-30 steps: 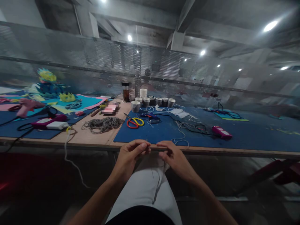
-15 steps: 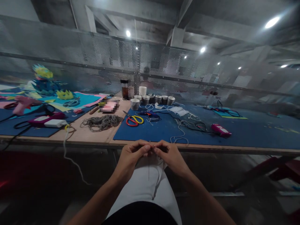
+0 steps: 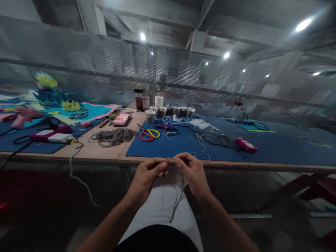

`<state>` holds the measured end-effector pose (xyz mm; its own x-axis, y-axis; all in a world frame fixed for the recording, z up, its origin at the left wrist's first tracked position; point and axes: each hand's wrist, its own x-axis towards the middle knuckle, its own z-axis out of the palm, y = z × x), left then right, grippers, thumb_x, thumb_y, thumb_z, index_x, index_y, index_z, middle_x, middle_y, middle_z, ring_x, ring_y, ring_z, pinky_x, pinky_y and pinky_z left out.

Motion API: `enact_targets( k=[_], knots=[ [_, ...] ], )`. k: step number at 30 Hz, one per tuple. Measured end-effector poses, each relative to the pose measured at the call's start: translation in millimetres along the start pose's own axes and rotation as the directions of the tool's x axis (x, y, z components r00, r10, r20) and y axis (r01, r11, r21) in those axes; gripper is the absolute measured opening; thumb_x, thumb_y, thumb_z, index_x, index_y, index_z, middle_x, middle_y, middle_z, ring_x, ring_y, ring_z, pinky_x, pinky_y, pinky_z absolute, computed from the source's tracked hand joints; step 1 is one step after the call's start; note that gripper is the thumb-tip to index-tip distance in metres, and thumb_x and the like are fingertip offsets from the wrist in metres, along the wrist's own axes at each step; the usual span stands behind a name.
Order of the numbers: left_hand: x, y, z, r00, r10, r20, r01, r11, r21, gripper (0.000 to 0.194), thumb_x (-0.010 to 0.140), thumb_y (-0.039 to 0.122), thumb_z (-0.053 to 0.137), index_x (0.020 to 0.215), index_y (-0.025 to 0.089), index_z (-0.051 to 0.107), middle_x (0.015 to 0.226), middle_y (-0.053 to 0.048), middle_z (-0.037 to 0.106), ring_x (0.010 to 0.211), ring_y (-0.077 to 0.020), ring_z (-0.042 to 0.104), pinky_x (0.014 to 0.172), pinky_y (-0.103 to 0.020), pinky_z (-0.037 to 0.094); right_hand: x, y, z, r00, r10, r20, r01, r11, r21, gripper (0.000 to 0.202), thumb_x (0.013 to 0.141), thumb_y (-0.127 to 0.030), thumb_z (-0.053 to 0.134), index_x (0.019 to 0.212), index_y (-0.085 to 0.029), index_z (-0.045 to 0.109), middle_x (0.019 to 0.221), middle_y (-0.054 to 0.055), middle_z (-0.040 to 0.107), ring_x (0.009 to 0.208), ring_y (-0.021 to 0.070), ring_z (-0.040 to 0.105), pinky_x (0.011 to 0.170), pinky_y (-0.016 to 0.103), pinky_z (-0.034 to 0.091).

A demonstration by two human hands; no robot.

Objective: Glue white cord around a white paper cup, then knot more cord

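Just in front of the table edge and above my lap, my left hand (image 3: 149,172) pinches a thin grey cord (image 3: 162,199) between thumb and index finger. A loose end of it hangs straight down below that hand. My right hand (image 3: 193,175) is closed in a pinch as well, with a short stretch of cord showing between both sets of fingertips. Another strand droops beneath the right hand along my white trousers (image 3: 153,210). The exact grip point is too small to make out.
Red-and-yellow-handled scissors (image 3: 149,134) lie on the blue mat (image 3: 141,148), beside a heap of grey cord (image 3: 113,137). Several small cups (image 3: 150,116) stand behind, near a dark-lidded jar (image 3: 139,101). A pink glue gun (image 3: 22,117) and coloured paper lie left.
My hands have drawn slightly apart, the right one shifting a little right and up. The hanging cord end now reaches lower and farther left.
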<state>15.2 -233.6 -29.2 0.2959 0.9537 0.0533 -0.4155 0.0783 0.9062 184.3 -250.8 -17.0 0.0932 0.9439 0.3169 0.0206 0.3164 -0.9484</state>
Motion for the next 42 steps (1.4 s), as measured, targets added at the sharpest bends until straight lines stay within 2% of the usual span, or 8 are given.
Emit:
enact_targets(
  k=[5,11,14,21,26,31,38,42],
  knots=[
    [0,-6,-1.6,1.0,0.023,0.02,-0.022,0.998,-0.059,0.023,0.075,0.02,0.078,0.097,0.016,0.07,0.072,0.001,0.064,0.062,-0.007,0.06,0.062,-0.017,0.047,-1,-5,8,0.998,-0.024,0.058,0.027,0.998,-0.052,0.019,0.083,-0.037,0.069,0.086,-0.018,0.07,0.083,0.002,0.069,0.077,0.0157,0.062,0.073,0.026,0.047],
    [-2,-2,2.5,0.999,0.031,0.032,-0.029,0.997,-0.077,0.026,0.072,0.018,0.08,0.093,0.016,0.065,0.068,0.003,0.063,0.057,-0.0075,0.059,0.058,-0.018,0.048,-1,-2,7,0.997,0.033,0.067,-0.032,0.999,-0.024,0.02,0.082,-0.039,0.07,0.087,-0.019,0.071,0.085,0.003,0.071,0.08,0.0175,0.064,0.074,0.027,0.049],
    [-3,0,4.3,0.999,0.04,0.028,-0.039,0.998,-0.05,0.026,0.071,0.018,0.081,0.092,0.016,0.065,0.067,0.003,0.062,0.056,-0.0072,0.058,0.057,-0.018,0.046,0,0,5,0.998,0.031,0.054,-0.03,0.999,-0.036,0.021,0.082,-0.039,0.07,0.089,-0.019,0.072,0.088,0.004,0.072,0.082,0.0182,0.065,0.076,0.028,0.049],
    [-4,0,4.6,0.999,0.039,0.037,-0.039,0.999,-0.003,0.023,0.073,0.019,0.079,0.091,0.017,0.064,0.071,0.003,0.062,0.059,-0.0073,0.059,0.059,-0.018,0.046,-2,-2,4,0.992,0.05,0.116,-0.046,0.998,-0.039,0.021,0.083,-0.039,0.068,0.087,-0.018,0.071,0.087,0.004,0.071,0.08,0.018,0.064,0.075,0.028,0.049],
    [-2,0,4.4,0.999,0.041,0.03,-0.042,0.999,0.026,0.021,0.073,0.02,0.079,0.088,0.017,0.065,0.068,0.003,0.063,0.059,-0.0081,0.06,0.059,-0.018,0.044,-4,0,6,0.993,0.052,0.102,-0.05,0.998,-0.027,0.022,0.084,-0.039,0.067,0.085,-0.018,0.066,0.081,0.002,0.067,0.073,0.0158,0.061,0.07,0.026,0.047],
    [-5,1,4.2,1.0,0.014,0.005,-0.015,0.998,0.068,0.017,0.074,0.023,0.078,0.087,0.015,0.07,0.075,-0.002,0.068,0.06,-0.0091,0.058,0.06,-0.021,0.045,-4,-2,7,1.0,0.015,0.023,-0.013,0.996,-0.085,0.021,0.084,-0.039,0.066,0.083,-0.017,0.066,0.075,0.0,0.061,0.068,0.0133,0.054,0.065,0.024,0.043],
    [-9,3,9.8,0.999,0.027,-0.042,-0.025,0.998,0.052,0.027,0.073,0.024,0.079,0.097,0.015,0.074,0.07,-0.002,0.065,0.06,-0.0093,0.052,0.057,-0.02,0.043,-4,-1,7,0.998,-0.058,0.002,0.058,0.986,-0.155,0.019,0.087,-0.037,0.064,0.084,-0.019,0.067,0.078,0.001,0.062,0.073,0.0148,0.054,0.069,0.025,0.042],
    [-9,4,11.4,0.997,0.064,-0.031,-0.06,0.993,0.105,0.024,0.075,0.025,0.077,0.097,0.016,0.075,0.074,-0.004,0.067,0.063,-0.0109,0.054,0.06,-0.022,0.045,-5,-3,8,0.994,-0.108,-0.017,0.102,0.973,-0.209,0.019,0.087,-0.037,0.063,0.083,-0.019,0.068,0.078,0.0,0.061,0.071,0.0144,0.052,0.067,0.025,0.042]
  ],
)
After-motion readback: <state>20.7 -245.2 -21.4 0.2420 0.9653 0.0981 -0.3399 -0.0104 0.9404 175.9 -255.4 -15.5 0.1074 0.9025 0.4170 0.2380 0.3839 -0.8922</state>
